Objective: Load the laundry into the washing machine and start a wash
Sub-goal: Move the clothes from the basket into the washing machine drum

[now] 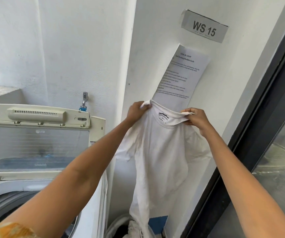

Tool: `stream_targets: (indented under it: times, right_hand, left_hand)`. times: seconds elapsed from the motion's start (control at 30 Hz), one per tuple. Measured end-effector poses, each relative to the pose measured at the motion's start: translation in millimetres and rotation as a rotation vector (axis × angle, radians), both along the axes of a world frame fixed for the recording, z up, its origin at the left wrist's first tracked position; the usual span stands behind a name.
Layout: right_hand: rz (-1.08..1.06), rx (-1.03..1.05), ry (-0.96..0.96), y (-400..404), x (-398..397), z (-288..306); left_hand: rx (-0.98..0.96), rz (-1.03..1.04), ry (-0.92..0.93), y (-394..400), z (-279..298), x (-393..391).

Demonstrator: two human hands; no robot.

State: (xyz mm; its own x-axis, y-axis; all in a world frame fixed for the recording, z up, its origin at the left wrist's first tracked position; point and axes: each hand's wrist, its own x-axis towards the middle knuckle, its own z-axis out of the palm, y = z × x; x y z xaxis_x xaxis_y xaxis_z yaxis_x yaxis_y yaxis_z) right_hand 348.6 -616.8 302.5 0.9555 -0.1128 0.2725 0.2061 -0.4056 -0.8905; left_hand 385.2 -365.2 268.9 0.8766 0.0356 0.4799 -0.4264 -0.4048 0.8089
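Both hands, the left hand [135, 109] and right hand [195, 117], pinch the shoulders of a white T-shirt [157, 152], holding it up just right of the washing machine [35, 177]. Its lid [35, 134] stands open; loading looks barely begun. The basket [121, 227] below the shirt holds more clothes.

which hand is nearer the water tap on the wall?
Left. The left hand grips the white T-shirt collar just right of the tap; the right hand grips the collar's far side, farther right.
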Motion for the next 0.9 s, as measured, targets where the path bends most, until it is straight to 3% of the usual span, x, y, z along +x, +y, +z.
stream_targets:
  times: [0.07,0.17,0.23,0.37,0.47,0.53,0.67,0.77,0.9]
  right_hand:
    - [0.054,0.068,-0.010,13.4,-1.9,2.0]
    - [0.143,0.124,-0.040,30.5,-3.0,3.4]
    - [0.228,0.099,-0.052,35.0,-4.2,2.2]
    - [0.359,0.022,0.001,21.7,-3.2,-25.8]
    - [0.303,-0.286,0.149,18.7,-5.2,-75.7]
    - [0.335,-0.371,0.221,30.4,-8.2,-111.2]
    - [0.218,-0.120,0.240,71.2,-11.7,-143.6]
    - [0.111,-0.047,0.136,108.8,-16.0,-130.7]
    - [0.201,0.408,0.019,173.5,-21.2,-87.1]
  left_hand:
    - [-0.098,-0.173,0.096,-19.2,-7.5,-6.1]
    - [0.021,-0.363,0.236,-46.1,-16.6,-10.1]
    - [0.002,-0.382,0.254,-56.9,-18.1,-11.4]
    - [-0.361,-0.305,0.162,-59.0,-14.0,-13.5]
    - [-0.612,-0.302,0.193,-53.4,-2.5,-18.0]
    - [-0.723,-0.392,0.238,-48.0,5.0,-18.7]
    - [-0.767,-0.386,0.274,-24.8,1.1,-18.5]
    - [-0.783,-0.187,0.231,8.2,-2.7,-20.4]
    - [-0.656,-0.004,0.159,69.7,-8.9,-30.8]
